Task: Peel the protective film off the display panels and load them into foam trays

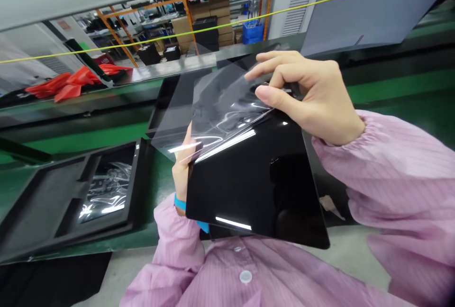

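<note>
A glossy black tablet [256,184] is held tilted in front of me, screen up. My left hand [182,167] grips its left edge from behind, fingers mostly hidden, thumb on the rim. My right hand [309,94] pinches a clear plastic film [216,103] at the tablet's far edge; the film is lifted off the upper part of the screen and curls toward the left. Both arms wear pink striped sleeves, with a blue band at the left wrist.
A black foam tray [53,203] with crumpled clear film in its recess lies at the left on the green conveyor belt [78,139]. Another black tray [167,103] sits behind the tablet. Red items [71,82] lie far left. Shelves with cardboard boxes stand beyond.
</note>
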Tool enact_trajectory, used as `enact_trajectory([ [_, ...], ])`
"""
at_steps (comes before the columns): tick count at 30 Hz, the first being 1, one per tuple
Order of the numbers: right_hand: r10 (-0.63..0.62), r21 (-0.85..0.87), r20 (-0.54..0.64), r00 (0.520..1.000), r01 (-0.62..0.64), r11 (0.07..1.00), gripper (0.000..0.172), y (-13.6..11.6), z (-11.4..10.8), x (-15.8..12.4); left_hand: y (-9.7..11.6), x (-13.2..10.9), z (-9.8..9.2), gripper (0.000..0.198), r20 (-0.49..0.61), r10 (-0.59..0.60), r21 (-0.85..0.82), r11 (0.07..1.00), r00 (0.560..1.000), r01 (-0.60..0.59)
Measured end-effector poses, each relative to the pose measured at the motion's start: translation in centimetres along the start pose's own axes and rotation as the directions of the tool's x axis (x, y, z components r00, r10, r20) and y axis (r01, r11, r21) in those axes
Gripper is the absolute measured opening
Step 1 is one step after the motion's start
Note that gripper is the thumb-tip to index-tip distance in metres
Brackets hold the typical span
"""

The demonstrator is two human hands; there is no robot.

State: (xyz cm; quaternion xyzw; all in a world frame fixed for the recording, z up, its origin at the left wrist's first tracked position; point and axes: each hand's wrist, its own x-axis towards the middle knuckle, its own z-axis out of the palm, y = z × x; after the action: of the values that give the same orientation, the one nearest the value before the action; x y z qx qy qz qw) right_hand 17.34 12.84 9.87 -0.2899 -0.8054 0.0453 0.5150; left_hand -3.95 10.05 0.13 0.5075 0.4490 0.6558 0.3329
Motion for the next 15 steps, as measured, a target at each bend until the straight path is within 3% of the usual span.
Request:
enact_trajectory([
  [3, 0.032, 0.035, -0.020, 0.999, -0.031, 0.999, 0.026, 0.5, -0.1, -0.2, -0.5, 0.3, 0.2, 0.036, -0.012, 0.096, 0.044, 0.994, 0.995, -0.096],
  [7, 0.033, 0.012, 0.024, 0.999, -0.033, 0.999, 0.026, 1.1, -0.3, -0.4, -0.9, 0.8, 0.0, 0.038, 0.046, 0.118, 0.073, 0.990, 0.992, -0.121],
  [15, 0.052, 0.042, 0.018, 0.998, -0.053, 0.998, 0.028, 2.0, -0.6, -1.0, 0.5, 0.8, 1.3, 0.031, 0.117, -0.089, -0.026, 0.995, 0.989, 0.092],
])
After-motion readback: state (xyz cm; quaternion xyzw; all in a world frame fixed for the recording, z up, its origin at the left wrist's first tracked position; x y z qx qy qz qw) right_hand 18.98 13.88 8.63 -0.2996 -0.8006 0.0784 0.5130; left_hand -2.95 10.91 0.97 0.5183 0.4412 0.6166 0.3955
